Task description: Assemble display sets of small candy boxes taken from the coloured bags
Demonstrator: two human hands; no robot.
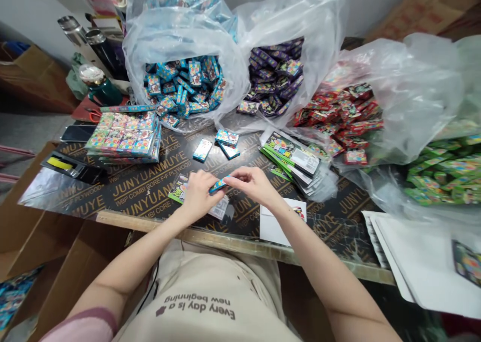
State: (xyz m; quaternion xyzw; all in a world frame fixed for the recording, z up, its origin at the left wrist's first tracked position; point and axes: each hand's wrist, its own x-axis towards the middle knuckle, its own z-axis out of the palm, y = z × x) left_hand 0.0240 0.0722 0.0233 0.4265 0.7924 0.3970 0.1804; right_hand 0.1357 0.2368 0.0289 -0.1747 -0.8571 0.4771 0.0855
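A small blue box is pinched between both hands at the middle of the black plywood table. My left hand curls round its left end and rests over a flat green printed pack. My right hand grips the box's right end with thumb and fingertips. Three loose blue boxes lie just beyond the hands. Behind them stands a clear bag of blue boxes.
Clear bags of purple boxes, red boxes and green boxes line the back and right. A stack of filled packs lies at left, flat green sleeves at centre right, white sheets at right.
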